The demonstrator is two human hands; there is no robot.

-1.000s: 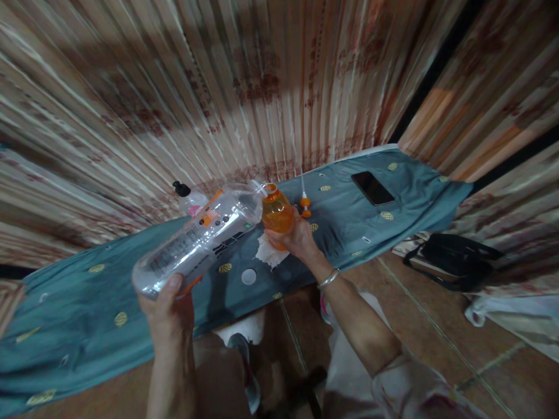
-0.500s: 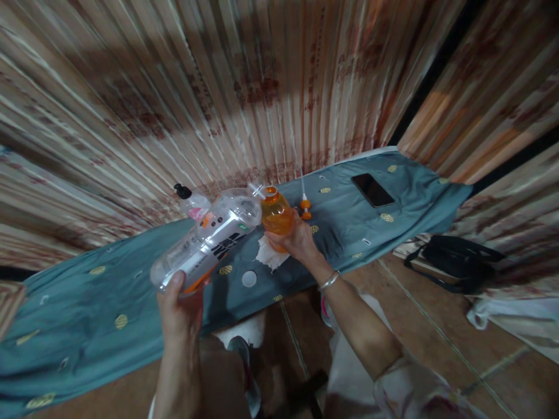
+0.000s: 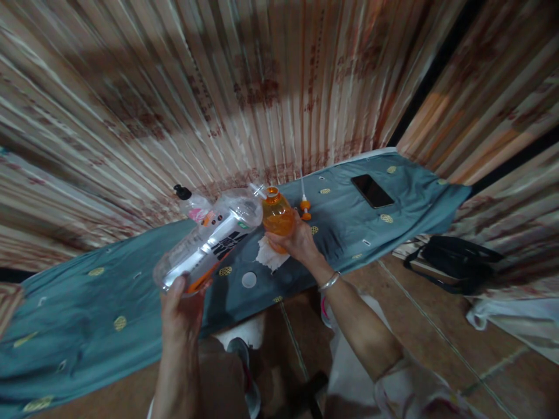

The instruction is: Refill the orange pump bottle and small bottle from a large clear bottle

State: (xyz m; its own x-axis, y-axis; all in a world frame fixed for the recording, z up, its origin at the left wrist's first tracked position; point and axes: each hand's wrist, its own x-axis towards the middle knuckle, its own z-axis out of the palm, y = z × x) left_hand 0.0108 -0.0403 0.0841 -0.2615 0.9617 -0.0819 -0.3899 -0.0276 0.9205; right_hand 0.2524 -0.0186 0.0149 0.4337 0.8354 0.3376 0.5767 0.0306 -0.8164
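Pouring under way: left hand (image 3: pixel 181 311) clamps the tilted clear bottle (image 3: pixel 209 241), right hand (image 3: pixel 294 238) grips the orange bottle (image 3: pixel 276 212) mid-board; steady alignment needed.

Home interior, lived-in room. Patterned pleated curtains (image 3: pixel 262 87) cover the whole back side, a low surface draped in teal cloth (image 3: pixel 87 308) with gold motifs, brown tiled floor (image 3: pixel 437 337), a phone (image 3: pixel 372 191) lying on the cloth, a black bag (image 3: pixel 454 259) on the floor by a plastic bag (image 3: pixel 515 320).
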